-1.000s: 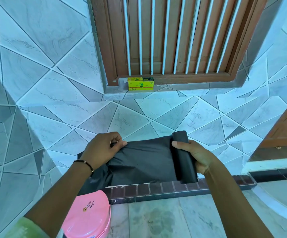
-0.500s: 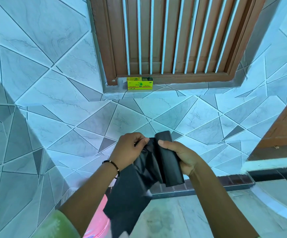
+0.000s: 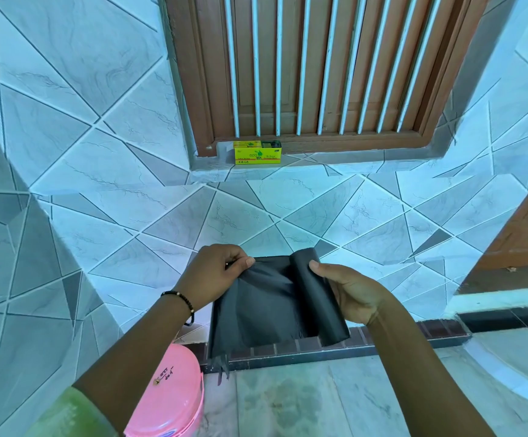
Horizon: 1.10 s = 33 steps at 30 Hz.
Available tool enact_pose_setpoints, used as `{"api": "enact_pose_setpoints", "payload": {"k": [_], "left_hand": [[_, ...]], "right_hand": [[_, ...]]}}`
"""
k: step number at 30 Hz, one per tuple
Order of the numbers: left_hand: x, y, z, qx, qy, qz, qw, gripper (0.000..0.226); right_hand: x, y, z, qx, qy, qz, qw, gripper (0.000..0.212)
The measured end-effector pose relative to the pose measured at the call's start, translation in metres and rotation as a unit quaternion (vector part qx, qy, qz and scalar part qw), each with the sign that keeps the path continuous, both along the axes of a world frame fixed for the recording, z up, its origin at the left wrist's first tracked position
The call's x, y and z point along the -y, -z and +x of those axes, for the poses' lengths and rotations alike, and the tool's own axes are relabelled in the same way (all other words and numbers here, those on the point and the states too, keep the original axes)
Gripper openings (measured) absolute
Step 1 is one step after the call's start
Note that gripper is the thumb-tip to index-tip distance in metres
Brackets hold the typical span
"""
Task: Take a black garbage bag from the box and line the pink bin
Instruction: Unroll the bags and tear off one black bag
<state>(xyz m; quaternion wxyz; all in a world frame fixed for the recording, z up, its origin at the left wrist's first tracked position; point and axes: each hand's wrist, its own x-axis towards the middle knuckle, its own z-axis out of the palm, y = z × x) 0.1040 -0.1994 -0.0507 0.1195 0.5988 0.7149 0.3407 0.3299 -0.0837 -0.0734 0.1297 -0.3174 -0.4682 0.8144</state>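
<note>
A roll of black garbage bags (image 3: 319, 298) is held in front of me, with one bag (image 3: 256, 307) partly unrolled from it to the left. My right hand (image 3: 351, 291) grips the roll, thumb on top. The free edge of the unrolled bag is pinched by my left hand (image 3: 215, 272). The yellow bag box (image 3: 258, 152) stands on the window ledge, well above and behind my hands. The pink bin (image 3: 168, 395), lid down, stands at the lower left, partly hidden by my left forearm.
A tiled wall (image 3: 98, 152) fills the left and middle. A barred wooden window (image 3: 313, 67) sits above the ledge. A brown door (image 3: 521, 228) stands at the right. A dark brick strip (image 3: 303, 351) edges the marble floor (image 3: 319, 398) below my hands.
My hands first came together, letting the bag sag, and have now moved apart again, stretching the unrolled bag flat. The view has shifted slightly downward, showing more of the pink bin.
</note>
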Motion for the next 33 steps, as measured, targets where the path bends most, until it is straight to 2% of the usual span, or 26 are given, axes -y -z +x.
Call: {"api": "enact_pose_setpoints", "payload": {"k": [3,6,10,13,16,20,23,25,27,30,33], "left_hand": [[0.001,-0.002,-0.004,-0.003,0.002,0.0,1.0,0.03],[0.003,-0.005,-0.01,0.003,0.0,-0.001,1.0,0.029],[0.009,-0.009,-0.018,0.008,0.003,-0.004,1.0,0.027],[0.012,-0.011,-0.024,0.0,-0.002,-0.005,1.0,0.023],[0.015,-0.009,-0.032,0.005,-0.008,-0.017,1.0,0.023],[0.013,0.002,-0.03,0.023,0.002,-0.091,0.996,0.032],[0.005,0.002,-0.012,0.081,0.031,-0.099,0.991,0.056],[-0.003,-0.001,0.005,0.123,0.051,-0.079,0.988,0.047],[-0.011,-0.003,0.019,0.152,0.052,-0.051,0.986,0.034],[-0.018,-0.003,0.023,0.143,0.04,-0.012,0.989,0.027],[-0.017,-0.008,0.014,0.118,0.04,-0.01,0.992,0.029]], "right_hand": [[0.001,0.002,0.004,0.004,-0.001,-0.01,1.0,0.082],[0.001,0.001,0.009,-0.013,0.007,-0.03,0.999,0.07],[-0.004,0.002,0.012,-0.001,0.015,-0.015,1.0,0.081],[-0.009,0.001,0.015,0.009,0.012,-0.004,1.0,0.076],[-0.01,-0.001,0.015,0.018,0.02,0.025,0.999,0.081],[-0.002,-0.007,0.004,0.007,0.041,0.032,0.999,0.06],[0.01,-0.013,-0.011,-0.01,0.034,0.019,0.999,0.046],[0.017,-0.015,-0.022,-0.037,0.015,-0.004,0.999,0.039],[0.021,-0.016,-0.029,-0.071,0.012,-0.036,0.997,0.045],[0.02,-0.009,-0.03,-0.123,0.025,-0.092,0.988,0.071],[0.014,-0.004,-0.02,-0.124,0.023,-0.113,0.986,0.07]]}}
